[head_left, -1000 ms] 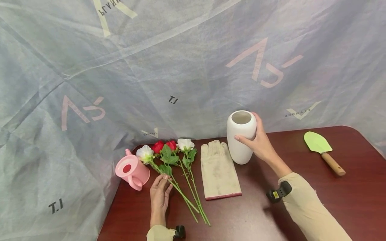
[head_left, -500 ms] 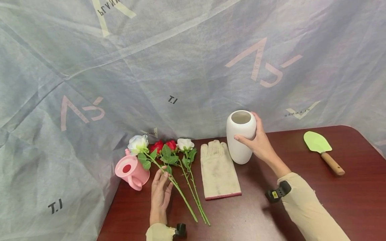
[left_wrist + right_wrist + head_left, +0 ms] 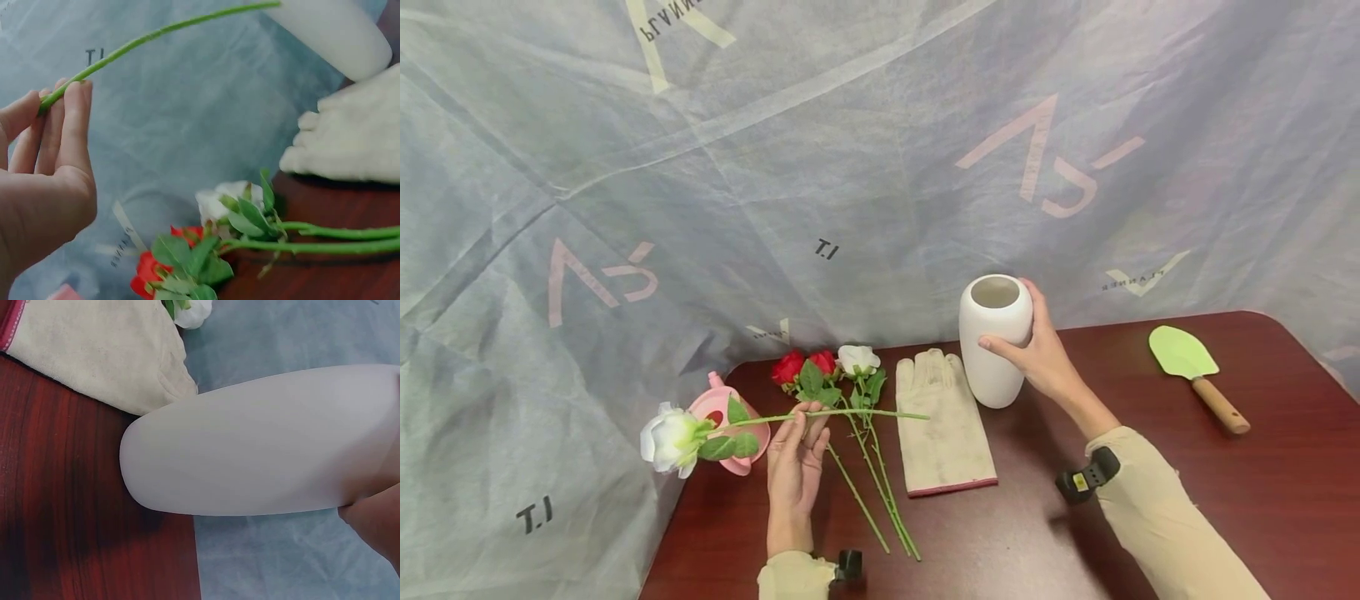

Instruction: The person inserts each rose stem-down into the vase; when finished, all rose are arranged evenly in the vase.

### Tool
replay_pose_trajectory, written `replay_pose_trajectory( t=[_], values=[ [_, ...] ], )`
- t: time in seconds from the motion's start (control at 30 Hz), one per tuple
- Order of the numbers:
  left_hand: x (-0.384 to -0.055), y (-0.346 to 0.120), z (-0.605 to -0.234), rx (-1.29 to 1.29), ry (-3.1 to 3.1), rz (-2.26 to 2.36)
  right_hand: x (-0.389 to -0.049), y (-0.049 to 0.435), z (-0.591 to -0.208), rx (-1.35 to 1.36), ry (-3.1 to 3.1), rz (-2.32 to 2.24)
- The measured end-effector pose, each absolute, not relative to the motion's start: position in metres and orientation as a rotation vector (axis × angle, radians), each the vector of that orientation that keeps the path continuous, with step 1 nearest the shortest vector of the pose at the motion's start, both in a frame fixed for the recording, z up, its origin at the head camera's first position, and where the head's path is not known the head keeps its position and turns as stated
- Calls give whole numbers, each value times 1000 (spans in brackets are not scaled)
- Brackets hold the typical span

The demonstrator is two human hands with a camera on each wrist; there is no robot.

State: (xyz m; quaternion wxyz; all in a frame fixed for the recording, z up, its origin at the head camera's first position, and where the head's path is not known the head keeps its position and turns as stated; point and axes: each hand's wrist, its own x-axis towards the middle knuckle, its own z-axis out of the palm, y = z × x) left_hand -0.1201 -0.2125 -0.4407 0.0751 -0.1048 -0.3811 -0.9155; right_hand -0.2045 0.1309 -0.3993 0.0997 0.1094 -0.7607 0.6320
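Between thumb and fingers my left hand (image 3: 795,479) pinches the green stem of a white rose (image 3: 672,442), raised above the table and lying nearly level. Its bloom points left over the pink watering can (image 3: 756,442), and the cut end points right. In the left wrist view the stem (image 3: 156,34) rises from my fingertips, the bloom out of view. My right hand (image 3: 1043,354) grips the upper right side of a white vase (image 3: 992,375), which stands upright with its mouth open. In the right wrist view the vase (image 3: 250,444) fills the middle, with my thumb on it.
Two red roses (image 3: 787,367) and another white rose (image 3: 858,360) lie on the table (image 3: 1037,533). A cream work glove (image 3: 947,442) lies between them and the vase. A green trowel (image 3: 1184,352) with a wooden handle lies far right. A grey cloth backdrop (image 3: 880,167) hangs behind.
My left hand has lifted the white rose off the other flowers and turned it from slanting to nearly level, its bloom swinging left and down. My right hand keeps its grip on the vase.
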Motion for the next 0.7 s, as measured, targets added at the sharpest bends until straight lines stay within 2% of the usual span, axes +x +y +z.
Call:
replay_pose_trajectory(
  t=[0.4, 0.7],
  values=[
    [-133, -164, -392, -9, -956, -2530, -189, 126, -377, 302, -2258, 1856],
    [-150, -125, -369, -28, -956, -2486, -189, 125, -380, 327, -2250, 1879]
  ],
)
